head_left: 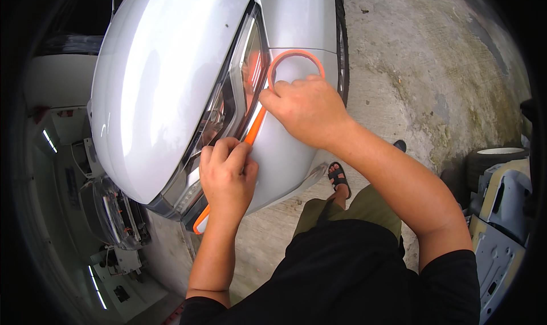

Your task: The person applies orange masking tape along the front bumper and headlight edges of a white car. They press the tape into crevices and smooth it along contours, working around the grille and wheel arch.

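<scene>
My right hand (310,108) is closed around the near side of a roll of orange masking tape (297,52), held up against the white front fender. From the roll a strip of orange tape (256,128) runs down along the headlight's outer edge. My left hand (225,174) has its fingers curled and pressed onto this strip, hiding part of it. The strip's lower end (200,219) shows below my left wrist, near the bumper corner. The clear headlight (250,68) lies beside both hands, between the hood and the bumper.
The car's white hood (151,91) fills the upper left. Stained concrete floor (393,91) lies to the right. A wheel (494,161) and unpainted car body panels (497,239) stand at the far right. Another car's front end (117,214) sits at the left. My sandalled foot (338,180) is near the bumper.
</scene>
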`<action>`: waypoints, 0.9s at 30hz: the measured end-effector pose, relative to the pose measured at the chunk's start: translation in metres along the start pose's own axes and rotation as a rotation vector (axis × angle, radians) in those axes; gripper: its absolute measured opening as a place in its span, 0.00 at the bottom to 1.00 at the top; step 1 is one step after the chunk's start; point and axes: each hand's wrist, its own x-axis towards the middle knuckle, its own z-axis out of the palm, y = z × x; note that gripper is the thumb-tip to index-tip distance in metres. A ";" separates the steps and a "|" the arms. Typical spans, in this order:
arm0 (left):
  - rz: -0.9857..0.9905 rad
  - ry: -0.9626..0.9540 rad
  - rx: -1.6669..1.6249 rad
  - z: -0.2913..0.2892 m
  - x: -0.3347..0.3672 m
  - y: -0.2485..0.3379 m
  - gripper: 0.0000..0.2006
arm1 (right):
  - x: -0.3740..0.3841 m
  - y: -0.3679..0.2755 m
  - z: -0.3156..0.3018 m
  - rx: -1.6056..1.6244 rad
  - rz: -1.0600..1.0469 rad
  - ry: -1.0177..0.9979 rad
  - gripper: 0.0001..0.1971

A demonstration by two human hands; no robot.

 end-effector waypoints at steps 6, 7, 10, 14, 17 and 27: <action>0.000 -0.009 -0.053 0.004 0.012 0.003 0.08 | 0.008 0.007 -0.006 -0.026 -0.042 -0.063 0.04; -0.020 -0.020 -0.082 0.006 0.015 0.004 0.07 | 0.010 0.008 -0.007 -0.027 -0.060 -0.048 0.04; -0.011 -0.002 -0.042 0.009 0.026 0.009 0.07 | 0.012 0.010 -0.009 -0.038 -0.092 -0.065 0.03; 0.027 0.000 0.060 0.008 0.043 0.018 0.08 | 0.013 0.017 -0.010 -0.014 -0.121 -0.054 0.03; 0.010 -0.028 0.110 0.007 0.060 0.027 0.09 | 0.014 0.023 -0.013 0.060 -0.125 -0.068 0.03; -0.151 0.048 0.130 0.022 0.089 0.049 0.10 | 0.025 0.043 -0.021 0.267 -0.132 -0.268 0.05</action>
